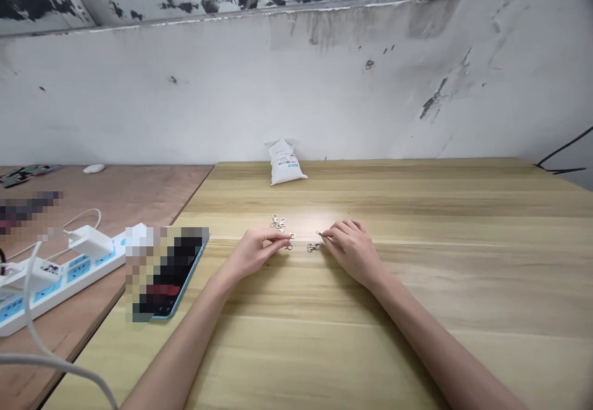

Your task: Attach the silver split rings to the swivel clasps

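While they rest on the counter (417, 286) before the white bag (285, 164), the left hand (254, 253) has its grip closed on a metal clip (291, 236) and the right hand (354, 248) on a second clip (314, 247). These seem light, stiff and slippery, better pinched at the ring.

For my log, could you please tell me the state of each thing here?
Left hand: pinching a clasp.
Right hand: pinching a second clasp.
Loose clasps: heaped on the table.
White bag: standing near the wall.
Power strip: chargers plugged in.
Phone: lying flat.
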{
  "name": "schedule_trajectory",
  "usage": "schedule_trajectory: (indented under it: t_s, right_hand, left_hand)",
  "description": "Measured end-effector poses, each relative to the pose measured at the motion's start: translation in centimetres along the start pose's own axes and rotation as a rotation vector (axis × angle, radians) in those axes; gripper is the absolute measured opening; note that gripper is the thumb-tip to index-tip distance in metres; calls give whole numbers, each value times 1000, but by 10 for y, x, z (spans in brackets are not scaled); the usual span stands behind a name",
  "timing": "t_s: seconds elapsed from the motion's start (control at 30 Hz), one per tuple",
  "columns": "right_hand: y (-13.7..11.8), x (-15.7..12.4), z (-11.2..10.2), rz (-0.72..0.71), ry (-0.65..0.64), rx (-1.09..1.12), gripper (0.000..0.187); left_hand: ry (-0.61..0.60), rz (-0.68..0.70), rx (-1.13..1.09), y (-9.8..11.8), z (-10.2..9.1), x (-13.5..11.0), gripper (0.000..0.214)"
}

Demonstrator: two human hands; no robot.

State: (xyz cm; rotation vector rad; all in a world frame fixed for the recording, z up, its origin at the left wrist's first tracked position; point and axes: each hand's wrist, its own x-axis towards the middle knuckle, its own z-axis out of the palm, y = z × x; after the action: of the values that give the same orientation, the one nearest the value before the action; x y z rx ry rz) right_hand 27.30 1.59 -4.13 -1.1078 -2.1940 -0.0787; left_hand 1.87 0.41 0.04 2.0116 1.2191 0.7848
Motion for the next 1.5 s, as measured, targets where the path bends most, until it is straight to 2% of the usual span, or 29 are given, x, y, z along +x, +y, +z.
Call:
schedule_trajectory:
  t_s: [0.27,0.43,0.63,0.77,0.9,1.03,1.27,1.5]
  right_hand:
    - [-20,1,-5,-57,-14,113,13]
    - [-21,0,-3,-60,-10,132,11]
    - [-22,0,-2,-56,-23,122,13]
    - [-23,-1,-1,-85,-36,82,16]
    - [-24,-1,-1,-115,16,26,16]
    - [-24,-1,0,-121,49,-11,18]
    - [-25,-4,0,-81,-50,31,22]
    - [-28,-4,-7,-26,-168,140,18]
  left_hand:
    - [-56,-87,-131,3,9,-2,24]
    - [-34,26,11,3,13,0,23]
    - [0,46,4,-5,19,0,18]
    - [61,141,69,-8,19,0,13]
    - [128,295,221,-7,17,2,8]
    - [144,317,326,-5,17,2,10]
    - [113,295,396,0,18,0,11]
    - [52,302,419,1,17,0,12]
